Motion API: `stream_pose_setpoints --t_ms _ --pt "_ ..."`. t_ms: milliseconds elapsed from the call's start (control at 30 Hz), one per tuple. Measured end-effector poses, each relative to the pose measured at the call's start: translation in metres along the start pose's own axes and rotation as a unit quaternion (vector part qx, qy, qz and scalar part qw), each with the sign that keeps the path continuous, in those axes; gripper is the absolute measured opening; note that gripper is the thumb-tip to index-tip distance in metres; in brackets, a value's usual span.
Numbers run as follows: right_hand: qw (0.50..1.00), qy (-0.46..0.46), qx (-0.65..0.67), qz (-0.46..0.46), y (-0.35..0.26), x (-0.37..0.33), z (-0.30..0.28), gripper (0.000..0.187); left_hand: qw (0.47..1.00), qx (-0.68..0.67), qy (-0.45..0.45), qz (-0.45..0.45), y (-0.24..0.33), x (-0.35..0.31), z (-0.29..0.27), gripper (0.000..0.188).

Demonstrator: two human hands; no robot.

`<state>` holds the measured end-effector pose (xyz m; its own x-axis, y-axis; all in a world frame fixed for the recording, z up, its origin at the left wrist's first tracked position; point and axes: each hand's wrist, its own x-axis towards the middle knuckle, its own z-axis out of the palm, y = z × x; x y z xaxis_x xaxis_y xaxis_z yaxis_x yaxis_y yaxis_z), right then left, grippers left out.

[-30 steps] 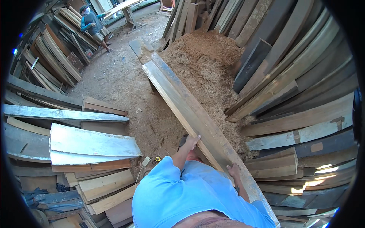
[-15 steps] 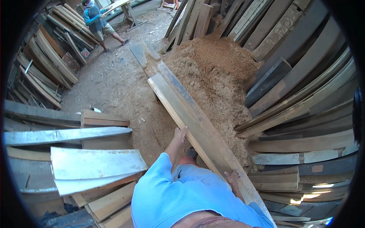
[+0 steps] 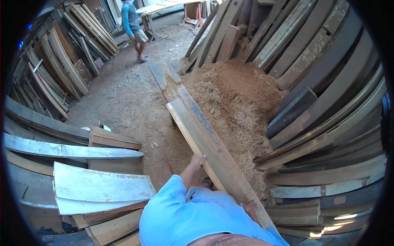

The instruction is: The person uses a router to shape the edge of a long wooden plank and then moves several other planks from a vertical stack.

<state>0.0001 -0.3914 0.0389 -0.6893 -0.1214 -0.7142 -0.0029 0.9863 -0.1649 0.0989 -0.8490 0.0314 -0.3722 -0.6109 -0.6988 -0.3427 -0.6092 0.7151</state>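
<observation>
And your left hand (image 3: 197,160) has crept forward, grip on the plank's (image 3: 201,141) edge; it's drawn back along the counter (image 3: 201,121), repositioning apparently. Your right hand's (image 3: 249,208) grip? Can't tell.

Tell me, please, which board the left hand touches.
The long, pale-edged board on the diagonal bench: the left hand touches its edge, unlike the surrounding boards.

The plank (image 3: 201,139) has been drawn slightly back along the beam (image 3: 158,74); the left hand (image 3: 198,160) has been shifted nearer its far end. Beyond, a co-worker's (image 3: 131,22) arm has been lowered — no longer reached toward the light board (image 3: 164,7) — and a spot nearer the trestle (image 3: 147,27) taken.
</observation>
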Motion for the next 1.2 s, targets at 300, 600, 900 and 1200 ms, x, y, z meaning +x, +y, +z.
stream_pose_setpoints --t_ms 300,600,900,1200 --pt "0.999 0.009 -0.05 0.002 -0.041 -0.006 -0.021 0.079 0.997 0.074 0.0 -0.032 -0.001 0.018 0.001 0.061" --pt "0.989 0.082 -0.004 -0.12 -0.305 -0.028 -0.012 0.074 0.953 0.268 -0.143 0.018 0.003 0.032 -0.044 0.055" --pt "0.98 0.142 -0.108 -0.093 -0.514 -0.011 0.026 0.094 0.828 0.472 -0.289 0.09 0.115 0.127 -0.206 0.037" --pt "0.98 0.054 -0.164 -0.095 -0.53 0.015 0.002 0.085 0.68 0.556 -0.122 0.461 0.234 0.141 -0.223 0.085"
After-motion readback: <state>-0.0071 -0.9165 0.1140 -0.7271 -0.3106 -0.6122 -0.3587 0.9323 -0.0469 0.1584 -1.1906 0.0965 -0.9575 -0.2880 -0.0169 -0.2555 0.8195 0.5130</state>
